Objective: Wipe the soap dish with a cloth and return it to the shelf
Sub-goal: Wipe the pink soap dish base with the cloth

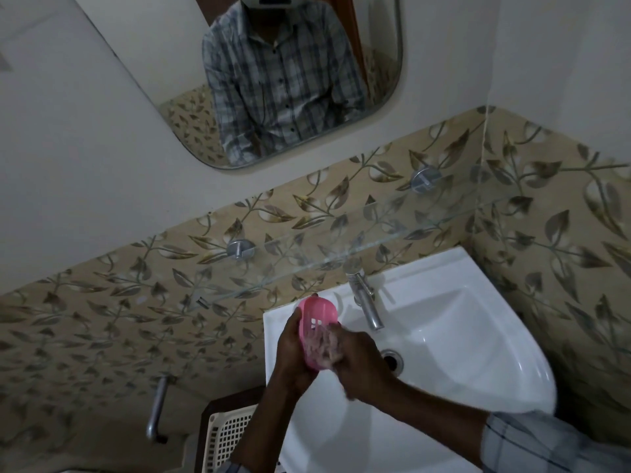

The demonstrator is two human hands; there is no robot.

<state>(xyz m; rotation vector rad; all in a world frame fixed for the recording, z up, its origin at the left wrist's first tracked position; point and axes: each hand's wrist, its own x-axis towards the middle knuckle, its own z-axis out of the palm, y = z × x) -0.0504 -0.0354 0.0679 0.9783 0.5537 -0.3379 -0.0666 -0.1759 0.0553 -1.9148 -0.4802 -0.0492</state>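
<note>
A pink plastic soap dish [317,319] with slotted holes is held upright over the left part of the white sink [471,339]. My left hand [290,356] grips its left edge and underside. My right hand [358,363] presses a pale, blurred cloth [322,346] into the lower half of the dish. The clear glass shelf [341,254] runs along the tiled wall above the sink, held by two round metal brackets, with nothing on it.
A chrome tap [365,298] stands just right of the dish. The drain [392,360] lies behind my right wrist. A cream lattice basket [228,435] sits at the lower left beside a metal pipe [155,407]. A mirror [273,80] hangs above.
</note>
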